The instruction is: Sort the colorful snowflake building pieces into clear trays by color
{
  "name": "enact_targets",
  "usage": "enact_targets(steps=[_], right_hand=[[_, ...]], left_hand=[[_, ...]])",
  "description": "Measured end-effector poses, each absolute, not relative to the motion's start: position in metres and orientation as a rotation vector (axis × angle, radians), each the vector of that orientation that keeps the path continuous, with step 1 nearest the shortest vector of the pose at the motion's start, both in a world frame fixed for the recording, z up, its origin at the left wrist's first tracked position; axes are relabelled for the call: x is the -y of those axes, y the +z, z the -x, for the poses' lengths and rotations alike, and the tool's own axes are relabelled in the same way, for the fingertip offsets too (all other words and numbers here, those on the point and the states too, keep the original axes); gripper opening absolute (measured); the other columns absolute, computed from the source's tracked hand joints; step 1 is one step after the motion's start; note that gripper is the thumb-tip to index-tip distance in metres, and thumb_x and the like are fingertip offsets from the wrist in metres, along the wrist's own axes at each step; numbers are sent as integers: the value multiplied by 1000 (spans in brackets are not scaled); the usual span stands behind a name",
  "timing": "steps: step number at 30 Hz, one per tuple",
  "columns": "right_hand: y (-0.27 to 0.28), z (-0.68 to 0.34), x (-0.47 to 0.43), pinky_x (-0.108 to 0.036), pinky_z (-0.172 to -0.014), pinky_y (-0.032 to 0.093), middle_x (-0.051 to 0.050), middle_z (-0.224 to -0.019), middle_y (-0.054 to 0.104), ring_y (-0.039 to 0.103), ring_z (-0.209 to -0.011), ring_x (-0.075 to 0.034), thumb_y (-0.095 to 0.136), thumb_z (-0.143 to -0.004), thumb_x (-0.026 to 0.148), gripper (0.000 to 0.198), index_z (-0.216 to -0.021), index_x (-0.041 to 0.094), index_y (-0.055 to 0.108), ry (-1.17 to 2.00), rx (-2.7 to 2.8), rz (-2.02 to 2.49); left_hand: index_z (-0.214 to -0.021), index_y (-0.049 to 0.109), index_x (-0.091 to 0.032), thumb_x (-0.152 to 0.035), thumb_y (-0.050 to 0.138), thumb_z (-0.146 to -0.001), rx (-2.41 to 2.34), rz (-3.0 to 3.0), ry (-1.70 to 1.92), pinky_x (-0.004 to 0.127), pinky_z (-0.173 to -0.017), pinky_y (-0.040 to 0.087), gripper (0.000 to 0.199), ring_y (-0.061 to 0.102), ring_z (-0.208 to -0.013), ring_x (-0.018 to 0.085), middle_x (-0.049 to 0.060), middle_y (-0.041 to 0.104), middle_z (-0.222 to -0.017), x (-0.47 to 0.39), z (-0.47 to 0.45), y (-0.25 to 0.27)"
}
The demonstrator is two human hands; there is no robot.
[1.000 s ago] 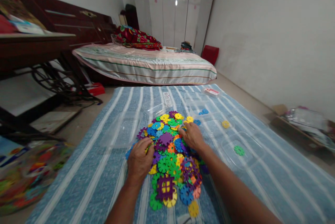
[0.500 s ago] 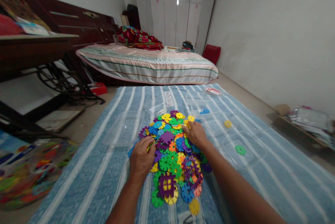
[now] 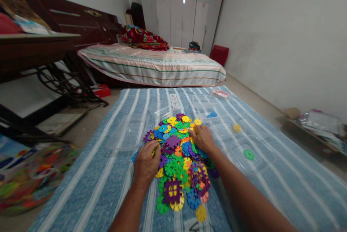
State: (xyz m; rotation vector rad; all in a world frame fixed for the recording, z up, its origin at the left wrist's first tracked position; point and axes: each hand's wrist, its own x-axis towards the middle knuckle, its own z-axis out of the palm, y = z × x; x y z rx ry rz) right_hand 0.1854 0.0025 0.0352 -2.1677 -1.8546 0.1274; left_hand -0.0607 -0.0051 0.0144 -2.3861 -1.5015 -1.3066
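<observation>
A heap of notched plastic interlocking discs in green, yellow, blue, orange and purple lies in front of me. My left hand rests at the heap's left side, its fingers curled and a yellow disc showing between thumb and fingers. Over the far right side of the heap, my right hand has bent fingers closed at a yellow disc; its fingertips are partly hidden. Square purple pieces lie on the near part of the heap, one with a yellow window shape inside.
Clear plastic boxes or lids lie around the heap on the striped cloth. One at the right holds a green disc; blue discs and a yellow disc lie beyond. A bag of colourful pieces sits at lower left.
</observation>
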Motion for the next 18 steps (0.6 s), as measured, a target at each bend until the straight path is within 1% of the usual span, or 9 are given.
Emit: enact_targets(steps=[4,8,13,18], right_hand=[[32,-181,13,-32,-85,36,-12,-101,65,55,-98,-24,40,-96,46,35,-99,17,60,171,1923,2000],[30,-177,32,-30,-79,37,-8,-93,64,55,-89,-21,41,-95,46,30,-93,19,56,216,1881,1887],[37,-172,53,-30,-79,40,-5,-94,61,55,-88,-20,47,-93,43,24,-96,20,54,331,1808,1755],[40,-168,71,-33,-84,43,-6,-101,59,54,-94,-21,52,-90,37,22,-105,21,54,367,1780,1673]], left_hand=[[-86,68,-16,-27,48,-86,1485,2388,-1306,37,-86,54,23,68,-91,22,9,73,-95,5,60,15],[-87,68,-16,-28,47,-86,1475,2393,-1302,37,-86,54,24,68,-90,22,9,73,-94,4,59,15],[-87,68,-16,-29,47,-86,1463,2400,-1294,38,-86,53,25,68,-91,23,10,73,-95,3,60,16],[-87,68,-16,-31,46,-86,1479,2413,-1269,37,-87,53,26,68,-91,23,9,73,-95,4,61,18]])
